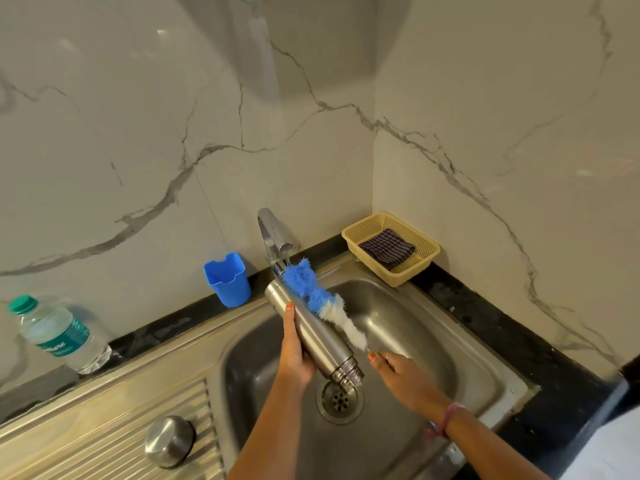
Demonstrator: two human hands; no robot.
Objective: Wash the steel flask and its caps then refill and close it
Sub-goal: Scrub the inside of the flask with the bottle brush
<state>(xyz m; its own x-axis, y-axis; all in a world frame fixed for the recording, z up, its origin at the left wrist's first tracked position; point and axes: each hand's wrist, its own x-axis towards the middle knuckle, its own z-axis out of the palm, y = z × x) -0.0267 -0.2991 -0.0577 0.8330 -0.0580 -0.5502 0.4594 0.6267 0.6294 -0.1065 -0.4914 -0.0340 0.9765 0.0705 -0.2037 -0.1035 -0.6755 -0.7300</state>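
From my remote seat, the brush handle point(370, 350) vanishes inside the right hand point(401, 375), so I cannot see its shape. The left hand point(294, 355) covers part of the flask point(311, 330). The water bottle point(59, 336) label is too blurred to read. A pale sleeve point(609, 452) is cut by the frame's lower right corner.

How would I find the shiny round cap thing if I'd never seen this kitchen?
Start at the steel sink basin and look left to the ridged draining board. Near its front edge, close to the basin, sits the steel cap, a rounded dome standing alone. It is the only loose metal piece there; the plastic water bottle farther back is clear with a green lid.
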